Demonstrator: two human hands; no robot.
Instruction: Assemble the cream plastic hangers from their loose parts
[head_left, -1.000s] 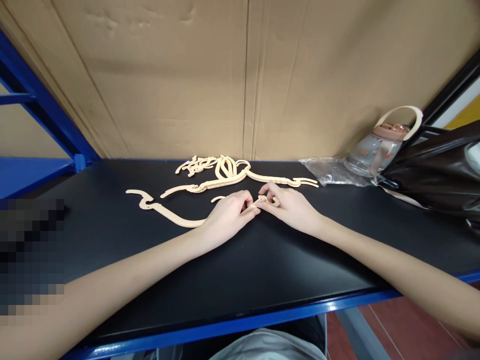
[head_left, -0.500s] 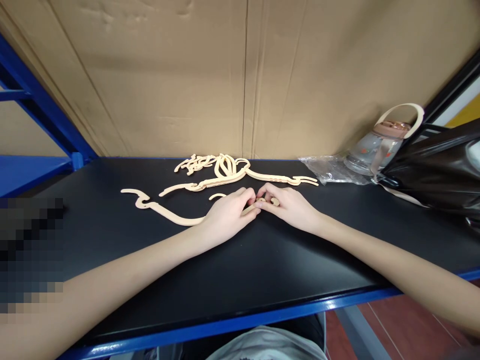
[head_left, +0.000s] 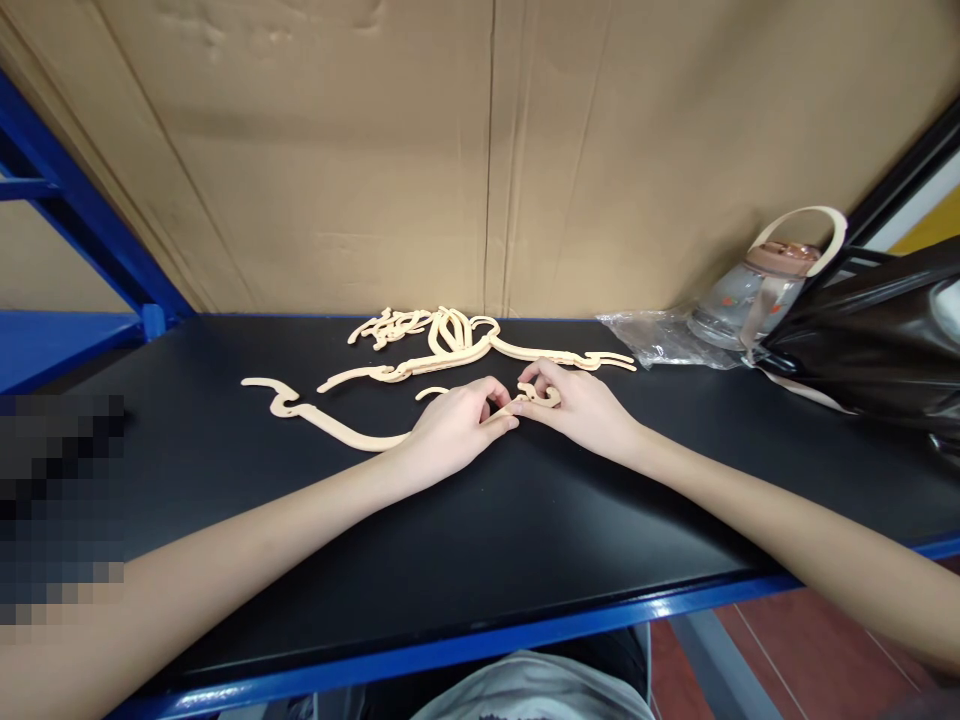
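Observation:
Above the black tabletop's middle, my left hand (head_left: pixel 461 415) is closed, thumb and forefinger pinching a beige curved strip that looks like part of a clothes hanger. My right hand (head_left: pixel 581 405) meets it at the fingertips, closed around the hooked end (head_left: pixel 553 397) of the beige piece. A longer beige hanger arm (head_left: pixel 352 438) with a hooked joint runs out from behind my left wrist; whether it joins the held piece is hidden. A thin curved tip (head_left: pixel 431 393) shows just beyond my left hand.
Assembled beige hanger parts (head_left: pixel 450 358) stretch across the back, with a pile of small hooked pieces (head_left: pixel 390 325) beside them. A crumpled clear plastic bag (head_left: pixel 667 340), a water bottle (head_left: pixel 757 290) and a black bag (head_left: pixel 885 330) sit at right. Cardboard (head_left: pixel 337 150) stands behind.
My right fingers have shifted slightly and opened a little, so more of the hooked end shows between them. My left hand stays almost in place.

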